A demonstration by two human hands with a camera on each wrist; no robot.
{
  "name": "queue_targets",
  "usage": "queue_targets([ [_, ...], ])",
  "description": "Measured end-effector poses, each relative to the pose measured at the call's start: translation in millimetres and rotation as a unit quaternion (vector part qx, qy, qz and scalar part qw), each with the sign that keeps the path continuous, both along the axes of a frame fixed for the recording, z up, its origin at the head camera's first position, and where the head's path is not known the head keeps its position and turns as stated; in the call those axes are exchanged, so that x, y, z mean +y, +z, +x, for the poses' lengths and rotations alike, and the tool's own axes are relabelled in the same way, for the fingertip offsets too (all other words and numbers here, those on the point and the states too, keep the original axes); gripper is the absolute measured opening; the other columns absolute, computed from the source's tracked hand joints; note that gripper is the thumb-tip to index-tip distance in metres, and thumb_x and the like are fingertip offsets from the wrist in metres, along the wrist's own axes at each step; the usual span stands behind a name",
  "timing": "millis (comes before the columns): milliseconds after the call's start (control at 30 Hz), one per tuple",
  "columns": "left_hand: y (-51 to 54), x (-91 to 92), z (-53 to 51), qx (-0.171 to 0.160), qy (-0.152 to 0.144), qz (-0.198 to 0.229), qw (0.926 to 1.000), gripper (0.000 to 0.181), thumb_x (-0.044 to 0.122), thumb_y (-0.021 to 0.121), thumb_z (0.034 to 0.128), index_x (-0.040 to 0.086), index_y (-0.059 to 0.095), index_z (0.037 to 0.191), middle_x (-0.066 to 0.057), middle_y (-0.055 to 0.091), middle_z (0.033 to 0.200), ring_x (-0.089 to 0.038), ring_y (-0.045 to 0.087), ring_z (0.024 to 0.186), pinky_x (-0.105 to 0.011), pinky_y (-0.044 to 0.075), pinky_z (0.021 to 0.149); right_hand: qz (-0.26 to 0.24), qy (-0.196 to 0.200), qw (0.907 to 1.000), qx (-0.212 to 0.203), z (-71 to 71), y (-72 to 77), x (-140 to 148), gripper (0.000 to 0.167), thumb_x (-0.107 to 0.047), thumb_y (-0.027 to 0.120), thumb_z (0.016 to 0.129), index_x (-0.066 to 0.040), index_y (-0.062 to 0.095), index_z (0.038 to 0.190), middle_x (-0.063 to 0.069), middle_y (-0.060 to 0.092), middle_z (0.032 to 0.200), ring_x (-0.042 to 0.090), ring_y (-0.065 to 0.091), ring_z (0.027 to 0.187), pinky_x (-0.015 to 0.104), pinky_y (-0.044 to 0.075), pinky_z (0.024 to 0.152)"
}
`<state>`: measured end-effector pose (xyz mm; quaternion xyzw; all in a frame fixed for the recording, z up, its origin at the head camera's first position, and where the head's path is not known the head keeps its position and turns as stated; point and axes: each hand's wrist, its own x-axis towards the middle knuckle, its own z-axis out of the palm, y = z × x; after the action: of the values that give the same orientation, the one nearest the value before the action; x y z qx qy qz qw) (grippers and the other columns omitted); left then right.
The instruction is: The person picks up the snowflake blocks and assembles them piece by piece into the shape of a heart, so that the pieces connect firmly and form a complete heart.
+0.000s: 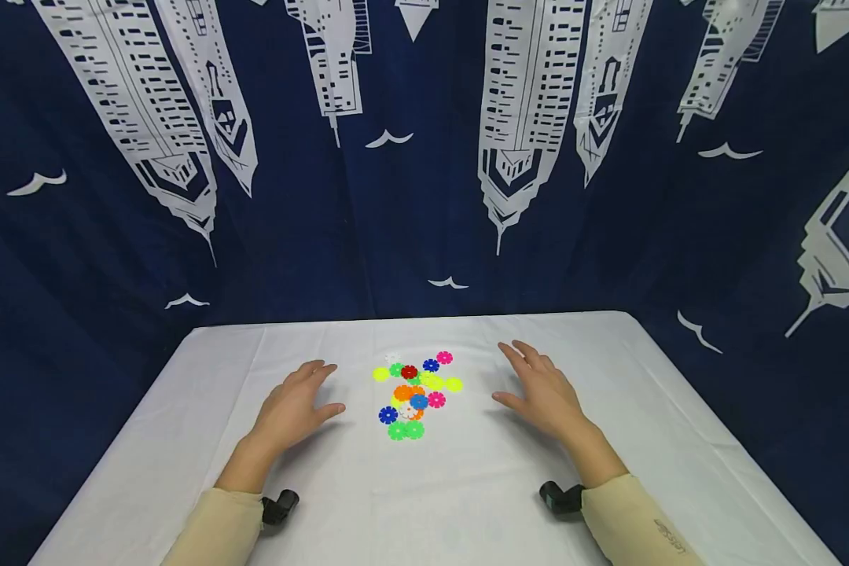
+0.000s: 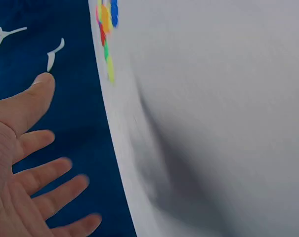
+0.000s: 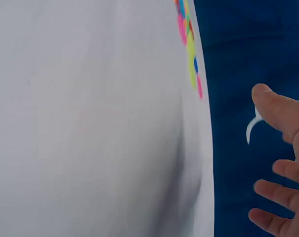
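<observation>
Several flat notched plastic discs lie loosely spread, some overlapping, in the middle of a white-covered table. Among them are a red disc (image 1: 409, 372), a pink disc (image 1: 444, 358), a dark blue disc (image 1: 387, 415) and a bright green disc (image 1: 397, 431). To the left of them hovers my left hand (image 1: 290, 409), fingers extended and thumb apart, touching nothing. My right hand (image 1: 546, 399) is held above the cloth on the opposite side, its fingers spread and holding nothing. Both wrist views show the discs only at the table's far edge.
A white cloth (image 1: 467, 503) covers the table, whose far edge meets a dark blue curtain (image 1: 410, 220) printed with white buildings and birds. Black wrist cameras sit at the left cuff (image 1: 280, 507) and the right cuff (image 1: 562, 498). Hand shadows fall on the cloth.
</observation>
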<state>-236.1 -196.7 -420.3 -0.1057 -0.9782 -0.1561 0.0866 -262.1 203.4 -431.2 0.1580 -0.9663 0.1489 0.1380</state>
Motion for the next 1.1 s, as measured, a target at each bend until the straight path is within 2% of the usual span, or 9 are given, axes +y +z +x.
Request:
queue_targets([
  [133, 2.4, 18.4, -7.2, -0.051, -0.01, 0.043, 0.9977, 0.061, 0.032, 0.078, 0.0861, 0.011, 0.057, 0.139, -0.011, 0.057, 0.14, -0.031, 0.062, 0.121, -0.05, 0.054, 0.095, -0.048, 0.008, 0.9983, -0.032, -6.0, 1.1, -22.4, 0.072, -0.036, 0.077, 0.086, -0.016, 0.046, 0.148, 0.013, 0.051, 0.146, 0.035, 0.057, 0.124, 0.055, 0.051, 0.098],
  [233, 1.6, 32.7, -14.4, -0.076, -0.017, 0.062, 0.9951, 0.056, 0.03, 0.079, 0.0857, 0.012, 0.06, 0.136, -0.007, 0.062, 0.132, -0.025, 0.065, 0.109, -0.044, 0.056, 0.089, -0.077, 0.018, 0.9955, -0.051, -10.9, 2.1, -40.0, 0.061, -0.032, 0.077, 0.087, -0.015, 0.054, 0.141, 0.012, 0.059, 0.135, 0.03, 0.062, 0.111, 0.045, 0.056, 0.088],
  [300, 0.1, 41.6, -19.2, -0.09, -0.027, 0.069, 0.9932, 0.053, 0.028, 0.079, 0.086, 0.012, 0.062, 0.134, -0.007, 0.064, 0.128, -0.024, 0.066, 0.107, -0.043, 0.056, 0.089, -0.1, 0.028, 0.9927, -0.061, -13.7, 2.4, -52.1, 0.052, -0.028, 0.077, 0.087, -0.014, 0.061, 0.134, 0.01, 0.063, 0.128, 0.026, 0.064, 0.1, 0.038, 0.055, 0.08],
  [400, -3.8, 51.9, -25.8, -0.108, -0.05, 0.074, 0.99, 0.049, 0.023, 0.078, 0.0866, 0.011, 0.063, 0.131, -0.008, 0.067, 0.123, -0.024, 0.065, 0.106, -0.044, 0.055, 0.094, -0.131, 0.045, 0.9879, -0.07, -17.1, 1.3, -69.8, 0.041, -0.024, 0.077, 0.087, -0.013, 0.067, 0.125, 0.008, 0.066, 0.12, 0.023, 0.062, 0.093, 0.032, 0.05, 0.076],
  [567, -13.5, 60.2, -29.4, -0.142, -0.077, 0.081, 0.9836, 0.042, 0.017, 0.079, 0.0851, 0.011, 0.067, 0.125, -0.01, 0.068, 0.115, -0.026, 0.064, 0.107, -0.047, 0.051, 0.1, -0.163, 0.076, 0.9798, -0.088, -19.4, -11.3, -93.9, 0.032, -0.02, 0.078, 0.087, -0.014, 0.071, 0.118, 0.005, 0.069, 0.11, 0.015, 0.057, 0.081, 0.025, 0.048, 0.071],
  [667, -21.7, 61.3, -29.4, -0.145, -0.077, 0.081, 0.9832, 0.038, 0.018, 0.081, 0.0833, 0.014, 0.071, 0.12, -0.009, 0.065, 0.114, -0.027, 0.061, 0.107, -0.05, 0.05, 0.098, -0.183, 0.096, 0.9731, -0.102, -19.7, -23.0, -102.7, 0.031, -0.019, 0.077, 0.087, -0.014, 0.071, 0.117, 0.004, 0.069, 0.103, 0.013, 0.054, 0.077, 0.023, 0.047, 0.069],
  [800, -36.8, 61.2, -28.9, -0.137, -0.056, 0.089, 0.985, 0.037, 0.023, 0.082, 0.0814, 0.021, 0.073, 0.117, -0.006, 0.06, 0.115, -0.026, 0.056, 0.108, -0.053, 0.046, 0.095, -0.208, 0.109, 0.9641, -0.124, -18.9, -39.6, -108.5, 0.032, -0.021, 0.077, 0.088, -0.016, 0.07, 0.119, 0.002, 0.067, 0.101, 0.012, 0.054, 0.081, 0.023, 0.047, 0.074],
  [933, -47.1, 62.6, -28.9, -0.126, -0.033, 0.112, 0.9852, 0.033, 0.025, 0.083, 0.0806, 0.024, 0.074, 0.112, -0.002, 0.059, 0.112, -0.024, 0.054, 0.107, -0.051, 0.043, 0.092, -0.207, 0.099, 0.9665, -0.116, -17.9, -51.5, -109.9, 0.03, -0.026, 0.077, 0.088, -0.017, 0.072, 0.117, -0.002, 0.064, 0.097, 0.01, 0.05, 0.078, 0.02, 0.042, 0.068],
  [1100, -47.0, 63.6, -31.2, -0.102, -0.024, 0.133, 0.9856, 0.022, 0.024, 0.084, 0.0802, 0.024, 0.074, 0.1, -0.002, 0.059, 0.111, -0.024, 0.055, 0.108, -0.05, 0.042, 0.094, -0.2, 0.097, 0.9714, -0.083, -19.4, -51.8, -111.5, 0.027, -0.024, 0.077, 0.088, -0.015, 0.075, 0.113, -0.002, 0.061, 0.091, 0.01, 0.045, 0.07, 0.02, 0.036, 0.061],
])
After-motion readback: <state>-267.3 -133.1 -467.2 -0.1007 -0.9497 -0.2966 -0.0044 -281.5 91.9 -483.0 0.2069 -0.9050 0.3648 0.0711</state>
